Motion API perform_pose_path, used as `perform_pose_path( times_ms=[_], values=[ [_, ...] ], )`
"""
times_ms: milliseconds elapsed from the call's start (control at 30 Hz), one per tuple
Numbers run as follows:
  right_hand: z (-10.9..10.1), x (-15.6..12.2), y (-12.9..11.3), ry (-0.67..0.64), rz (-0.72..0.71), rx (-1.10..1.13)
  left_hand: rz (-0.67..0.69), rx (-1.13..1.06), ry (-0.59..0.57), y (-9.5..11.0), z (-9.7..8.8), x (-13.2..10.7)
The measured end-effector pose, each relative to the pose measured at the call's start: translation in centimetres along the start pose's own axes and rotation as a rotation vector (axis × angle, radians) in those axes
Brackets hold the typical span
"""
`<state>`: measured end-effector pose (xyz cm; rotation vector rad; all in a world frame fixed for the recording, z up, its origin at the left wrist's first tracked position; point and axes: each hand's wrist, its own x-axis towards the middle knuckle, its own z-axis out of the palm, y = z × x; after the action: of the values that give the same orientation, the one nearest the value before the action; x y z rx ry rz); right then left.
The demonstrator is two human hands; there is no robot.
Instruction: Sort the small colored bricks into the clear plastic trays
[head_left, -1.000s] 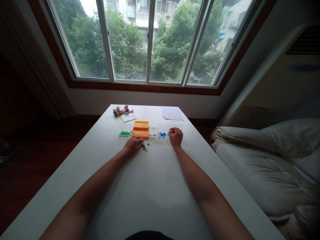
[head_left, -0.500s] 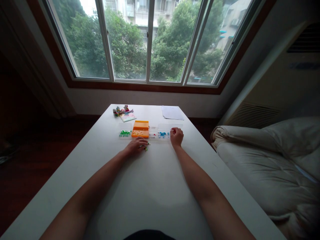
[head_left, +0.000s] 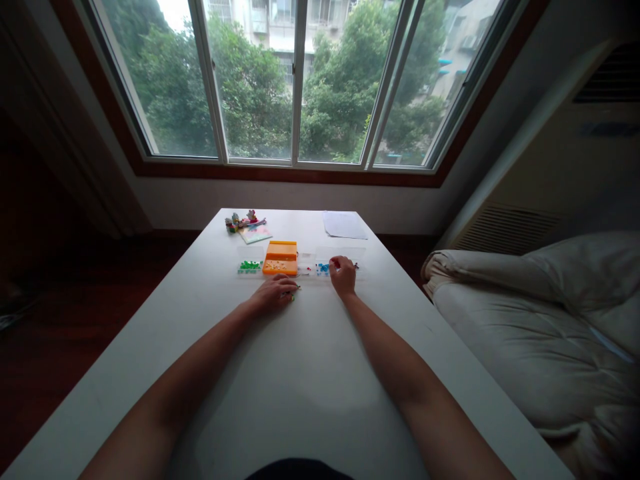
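My left hand rests on the white table with its fingers curled down. Small green and yellow bits stick out by its fingertips; their exact kind is too small to tell. Over the clear box at the right hovers my right hand, thumb and fingers drawn together in a pinch. Whatever it may hold is too small to make out. Blue pieces lie in the box just left of that hand. Between the hands, farther back, stands an open orange case with small pale pieces in its near half.
Green pieces sit in a clear box at the left. Colourful small figures and a patterned card lie at the far left of the table, white paper at the far right. A beige sofa flanks the right side.
My right hand has moved left along the clear box, nearer the blue pieces, and now partly covers them. My left hand has stayed almost still.
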<state>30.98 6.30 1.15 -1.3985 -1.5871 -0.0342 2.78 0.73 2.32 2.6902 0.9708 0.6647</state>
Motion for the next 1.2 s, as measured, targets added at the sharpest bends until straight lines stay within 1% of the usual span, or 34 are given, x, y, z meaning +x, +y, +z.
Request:
perform_pose_path(
  times_ms=[200, 433, 700, 867, 967, 1200],
  values=[
    [0.17, -0.03, 0.18, 0.006, -0.021, -0.019, -0.014, 0.028, -0.035, 0.22, -0.2, 0.38],
    [0.28, -0.07, 0.29, 0.0, -0.029, -0.02, -0.014, 0.047, -0.033, 0.21, -0.18, 0.36],
    [0.18, -0.11, 0.24, -0.019, -0.018, 0.015, -0.007, 0.089, -0.055, 0.1, -0.11, 0.36],
    [0.03, -0.16, 0.03, -0.045, 0.003, 0.018, -0.025, 0.087, -0.035, 0.17, -0.02, 0.33],
    [0.15, -0.21, 0.18, -0.039, -0.002, 0.025, -0.02, 0.09, -0.017, 0.29, 0.15, 0.37],
    [0.71, -0.23, 0.78, -0.018, -0.029, 0.044, -0.017, 0.162, -0.073, 0.56, 0.03, 0.4]
  ],
)
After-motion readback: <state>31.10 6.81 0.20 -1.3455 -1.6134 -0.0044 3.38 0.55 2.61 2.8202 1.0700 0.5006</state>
